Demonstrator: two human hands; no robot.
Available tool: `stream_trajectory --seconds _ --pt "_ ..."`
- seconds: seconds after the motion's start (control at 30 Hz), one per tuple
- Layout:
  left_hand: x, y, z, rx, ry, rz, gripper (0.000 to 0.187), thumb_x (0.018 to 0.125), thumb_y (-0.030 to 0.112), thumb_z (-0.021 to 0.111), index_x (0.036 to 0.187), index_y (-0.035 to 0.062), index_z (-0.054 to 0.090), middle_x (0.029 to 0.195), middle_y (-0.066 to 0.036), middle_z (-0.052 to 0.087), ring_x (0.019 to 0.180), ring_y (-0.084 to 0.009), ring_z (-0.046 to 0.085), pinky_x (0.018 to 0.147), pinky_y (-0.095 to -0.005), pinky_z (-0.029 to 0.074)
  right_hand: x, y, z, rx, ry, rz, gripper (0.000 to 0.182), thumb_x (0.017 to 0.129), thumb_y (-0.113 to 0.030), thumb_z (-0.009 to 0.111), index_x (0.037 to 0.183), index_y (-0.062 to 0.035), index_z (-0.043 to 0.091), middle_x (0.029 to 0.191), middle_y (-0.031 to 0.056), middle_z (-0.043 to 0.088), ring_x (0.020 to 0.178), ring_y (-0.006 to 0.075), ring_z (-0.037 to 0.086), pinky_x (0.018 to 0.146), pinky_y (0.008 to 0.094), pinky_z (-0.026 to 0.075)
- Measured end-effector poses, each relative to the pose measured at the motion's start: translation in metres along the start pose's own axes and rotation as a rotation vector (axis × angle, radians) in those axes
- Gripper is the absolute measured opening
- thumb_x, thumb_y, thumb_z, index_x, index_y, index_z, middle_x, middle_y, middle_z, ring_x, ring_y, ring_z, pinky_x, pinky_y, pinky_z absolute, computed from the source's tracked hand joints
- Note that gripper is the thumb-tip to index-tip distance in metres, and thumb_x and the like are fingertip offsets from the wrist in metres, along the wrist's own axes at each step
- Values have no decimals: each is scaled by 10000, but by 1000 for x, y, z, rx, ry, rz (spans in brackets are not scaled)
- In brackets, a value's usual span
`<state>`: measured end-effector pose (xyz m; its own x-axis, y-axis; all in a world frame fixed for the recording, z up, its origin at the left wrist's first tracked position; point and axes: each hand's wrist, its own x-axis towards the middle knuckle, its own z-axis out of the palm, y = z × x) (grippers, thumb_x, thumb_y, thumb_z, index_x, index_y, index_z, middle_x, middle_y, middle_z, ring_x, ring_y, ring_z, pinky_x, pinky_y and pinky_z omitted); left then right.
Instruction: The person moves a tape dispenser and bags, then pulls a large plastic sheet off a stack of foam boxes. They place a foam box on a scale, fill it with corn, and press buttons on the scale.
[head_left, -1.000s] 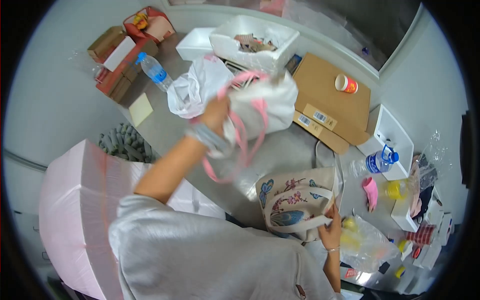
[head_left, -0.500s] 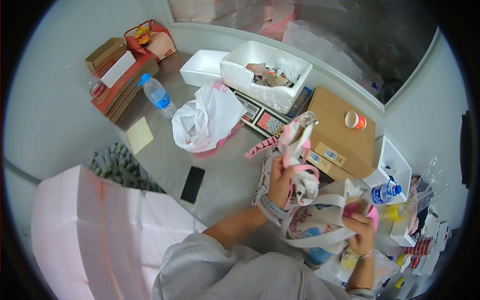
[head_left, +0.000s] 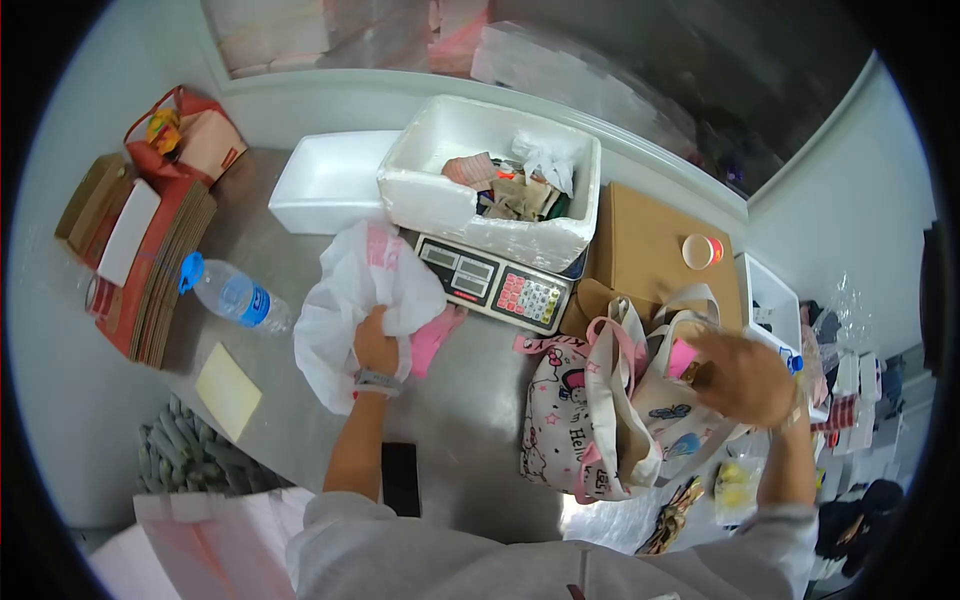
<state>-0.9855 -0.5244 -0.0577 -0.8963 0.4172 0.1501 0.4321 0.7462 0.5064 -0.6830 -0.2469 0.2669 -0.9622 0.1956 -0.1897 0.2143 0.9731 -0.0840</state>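
Observation:
My left hand (head_left: 378,345), with a grey watch band at the wrist, is closed on the crumpled white plastic bag (head_left: 325,345); its fingertips are hidden in the folds. A piece of pink plastic (head_left: 432,342) pokes out to the right of that hand. My right hand (head_left: 750,382) is smeared by motion above a cream tote with a blue butterfly print (head_left: 668,410), and its fingers cannot be made out. Pink material (head_left: 681,357) shows beside it. Left of this tote, touching it, stands a white Hello Kitty bag (head_left: 560,420) with pink trim.
A scale (head_left: 490,285) sits before a foam box (head_left: 490,215) of scraps. Beside them is a cardboard carton (head_left: 655,245) bearing a paper cup (head_left: 700,251). A water bottle (head_left: 235,295), yellow paper (head_left: 228,390) and black phone (head_left: 400,480) lie on the metal table (head_left: 480,440).
My left hand has let go of the Hello Kitty bag and moved left to the plastic bag. Both fabric bags now stand on the table. My right hand has risen, and the view has shifted.

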Motion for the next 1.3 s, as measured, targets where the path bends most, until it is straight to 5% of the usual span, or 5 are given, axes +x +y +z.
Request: stream_trajectory --seconds 0.3,0.6,0.83,1.1,1.3 --pt "-57 93 -42 -873 281 -109 309 733 96 548 1017 -26 534 920 -167 590 870 -275 569 804 -329 421 377 -11 92 260 90 -37 324 651 -302 644 863 -59 677 858 169 646 808 286 627 746 340 487" --pt "-60 145 -65 -488 -474 210 586 706 221 690 1209 24 465 1043 -153 554 957 -263 562 782 -334 452 405 11 99 351 -71 158 532 620 -389 715 981 -6 632 938 134 641 789 234 627 667 335 498" --pt "18 150 -86 -898 -36 103 328 817 187 613 1084 8 549 814 -92 589 704 -164 562 615 -265 454 353 66 28 1936 -212 -12 231 807 -244 637 899 -34 610 873 74 643 718 175 613 692 317 507" --pt "158 225 -73 -932 366 282 448 868 190 565 1237 -7 405 1154 -131 491 964 -167 512 786 -293 471 334 67 44 2415 -352 -365 301 902 -286 452 991 -34 591 943 117 639 852 242 612 832 389 472" --pt "197 248 -83 -1703 -362 75 456 828 138 603 1231 46 412 1103 -94 514 870 -168 567 657 -272 499 342 75 57 2411 -170 -346 272 883 -271 476 985 -53 602 950 105 638 839 220 613 800 378 491"
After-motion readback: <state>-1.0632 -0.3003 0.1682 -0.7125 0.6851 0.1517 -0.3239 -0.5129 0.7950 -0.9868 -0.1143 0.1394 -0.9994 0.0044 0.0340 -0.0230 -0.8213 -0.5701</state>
